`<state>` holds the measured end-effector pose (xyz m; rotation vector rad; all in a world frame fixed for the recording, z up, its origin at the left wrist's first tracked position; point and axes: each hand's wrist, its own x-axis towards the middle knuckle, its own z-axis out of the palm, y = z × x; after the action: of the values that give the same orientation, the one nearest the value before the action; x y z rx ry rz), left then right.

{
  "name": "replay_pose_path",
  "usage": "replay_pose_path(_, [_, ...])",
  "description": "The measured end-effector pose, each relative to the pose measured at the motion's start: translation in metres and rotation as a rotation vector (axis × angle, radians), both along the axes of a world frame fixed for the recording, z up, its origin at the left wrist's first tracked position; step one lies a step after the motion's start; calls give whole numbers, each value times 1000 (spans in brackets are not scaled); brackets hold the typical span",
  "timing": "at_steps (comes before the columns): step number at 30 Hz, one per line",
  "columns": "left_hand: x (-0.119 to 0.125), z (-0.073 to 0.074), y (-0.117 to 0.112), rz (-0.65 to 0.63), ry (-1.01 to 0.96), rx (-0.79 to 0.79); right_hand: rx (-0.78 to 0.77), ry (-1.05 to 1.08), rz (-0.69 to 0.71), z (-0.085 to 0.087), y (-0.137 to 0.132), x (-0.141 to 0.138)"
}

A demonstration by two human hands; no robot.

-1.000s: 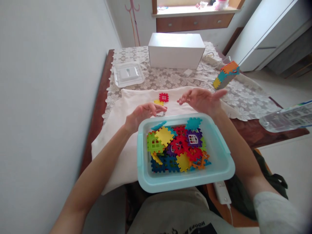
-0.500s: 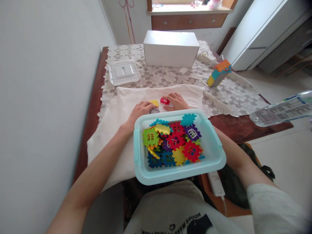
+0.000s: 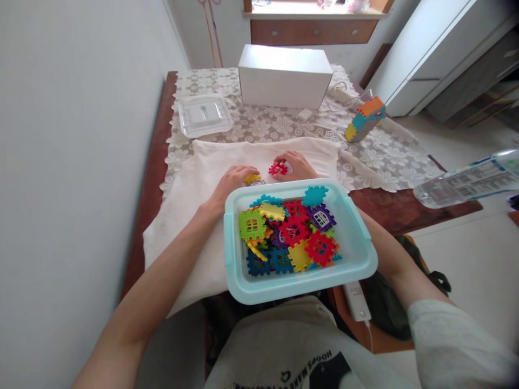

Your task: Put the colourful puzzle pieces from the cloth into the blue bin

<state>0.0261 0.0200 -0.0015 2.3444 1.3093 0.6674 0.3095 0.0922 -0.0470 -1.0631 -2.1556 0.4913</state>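
Observation:
My left hand [image 3: 233, 181] rests on the white cloth [image 3: 190, 205] with its fingers closed around a yellow toothed block [image 3: 252, 177]. My right hand [image 3: 295, 165] pinches a red window block [image 3: 278, 168], lifted slightly off the cloth. Both hands are just behind the light blue bin [image 3: 359, 254], which sits on my lap and holds several colourful interlocking blocks [image 3: 290, 235]. The bin's far rim hides part of both hands.
A white box [image 3: 284, 75] stands at the back of the lace-covered table [image 3: 389, 162]. A clear lid [image 3: 204, 114] lies at the back left, a built block structure [image 3: 363, 121] at the right. A plastic bottle [image 3: 466, 183] lies at the right edge. A wall [image 3: 73, 135] runs along the left.
Both hands came down from above the bin onto the cloth. The left closed on the yellow block, the right took hold of the red block and raised it a little.

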Motion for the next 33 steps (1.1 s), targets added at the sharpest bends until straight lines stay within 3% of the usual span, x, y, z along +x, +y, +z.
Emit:
replay_pose_path(5, [-2, -3, -1, -62, -152, -4, -84, 215, 133, 7, -9, -5])
replay_pose_path(12, [5, -6, -6, -18, -488, 21, -198, 69, 215, 19, -18, -11])
replay_pose_path(16, [8, 1, -12, -25, -353, -117, -205, -33, 258, 20, -11, -9])
replay_pose_path(20, [9, 8, -16, 7, -209, -126, -174, -51, 266, 21, -11, -7])
replay_pose_path(24, [7, 0, -11, 128, -310, -127, -195, -61, 232, 25, -17, -11])
replay_pose_path(27, [5, -7, -8, 150, -429, -154, -229, -9, 198, 26, -20, -14])
replay_pose_path(33, [9, 0, -11, 221, -484, -76, -306, 192, 198, 24, -24, -20])
